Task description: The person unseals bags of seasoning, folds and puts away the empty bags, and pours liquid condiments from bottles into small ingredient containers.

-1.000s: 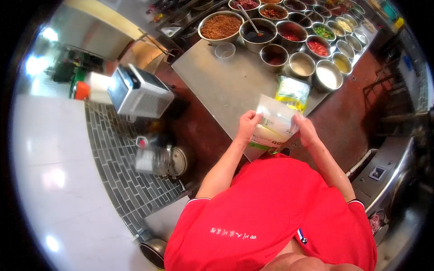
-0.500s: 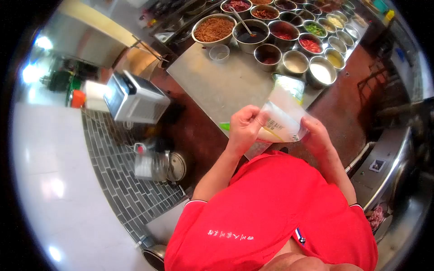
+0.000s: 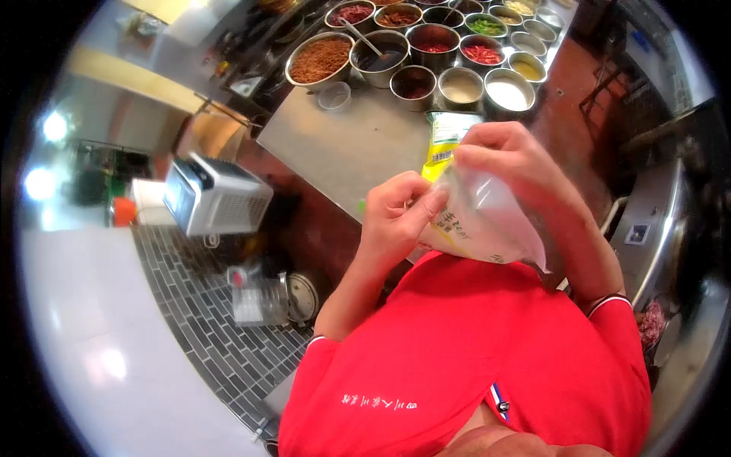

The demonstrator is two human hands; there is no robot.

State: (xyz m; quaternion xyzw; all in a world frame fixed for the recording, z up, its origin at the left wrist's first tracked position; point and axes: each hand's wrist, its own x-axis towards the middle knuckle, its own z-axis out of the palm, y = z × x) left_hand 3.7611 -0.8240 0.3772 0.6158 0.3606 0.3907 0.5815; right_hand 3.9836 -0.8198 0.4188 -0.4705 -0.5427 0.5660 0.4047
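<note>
Between my hands, in front of my red shirt, is a whitish translucent plastic bag (image 3: 491, 225) with dark printed characters. My left hand (image 3: 400, 213) is closed on the bag's left edge, thumb pressed against the fingers. Higher up, my right hand (image 3: 506, 156) pinches the bag's upper edge, the fingers bent over it. The bag's lower part hangs down to the right, near my shirt. Just behind it a yellow, white and green packet (image 3: 453, 129) lies at the table edge, its lower part partly covered by my hands and the bag.
Several metal bowls crowd the metal table (image 3: 327, 137), among them a white-filled bowl (image 3: 510, 90) and a bowl of brown crumbs (image 3: 320, 61). A small clear cup (image 3: 334, 97) stands near them. Left are a white boxy appliance (image 3: 221, 194) and a clear plastic jug (image 3: 257, 297).
My right hand has moved up and left, from the bag's right side to its top edge. The bag has tilted and hangs lower on the right. The head view has shifted.
</note>
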